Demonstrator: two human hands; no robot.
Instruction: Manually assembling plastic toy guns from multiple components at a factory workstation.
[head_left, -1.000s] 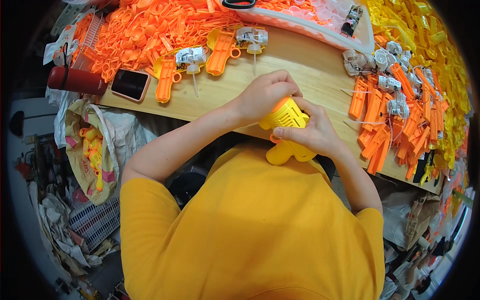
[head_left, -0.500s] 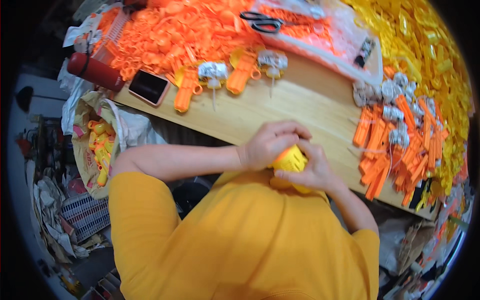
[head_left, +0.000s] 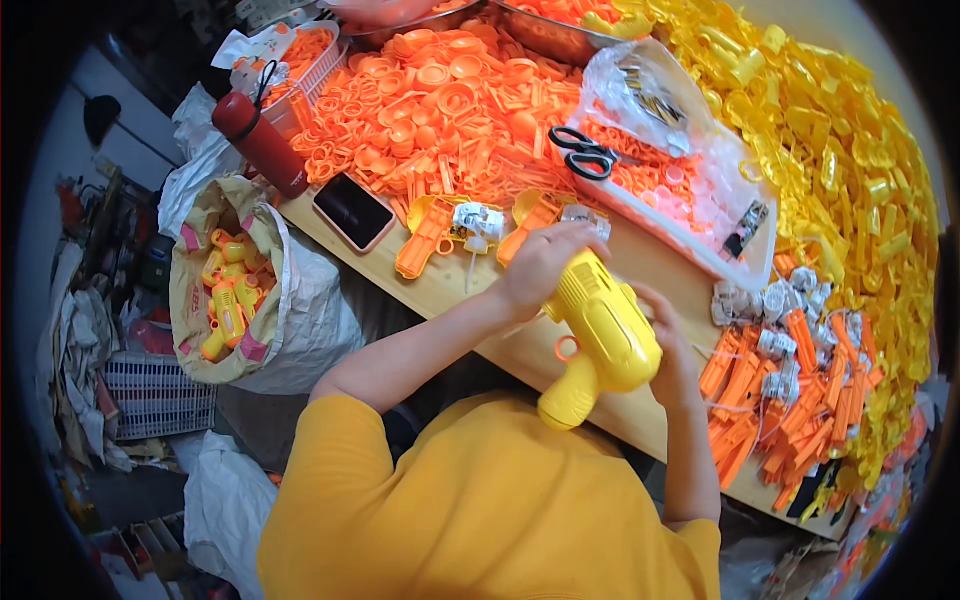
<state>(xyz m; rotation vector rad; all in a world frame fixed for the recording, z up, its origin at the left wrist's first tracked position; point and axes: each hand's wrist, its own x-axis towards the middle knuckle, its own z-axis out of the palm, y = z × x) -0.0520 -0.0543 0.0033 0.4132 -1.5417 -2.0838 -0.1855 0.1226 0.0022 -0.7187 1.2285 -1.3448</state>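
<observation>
Held a seemingly closed yellow toy gun (head_left: 610, 330) over the worktop's (head_left: 652, 262) near edge in the curled left hand (head_left: 545, 265) — unclear for the right hand (head_left: 674, 335) — with two open assemblies (head_left: 428, 238) left toward the left corner.

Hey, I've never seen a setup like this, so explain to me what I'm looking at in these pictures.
There's no machine here, just a person's bare hands. A wide fisheye camera worn on the head looks down, so straight edges bend toward the rim. The picture's left is the person's left.

The left hand grips one end of a yellow toy gun. The right hand is at its other side, partly hidden, so its grip is unclear.

On the table are orange parts, a phone, a red bottle and a white tray, with scissors at its edge. Yellow parts pile up on the right.
</observation>
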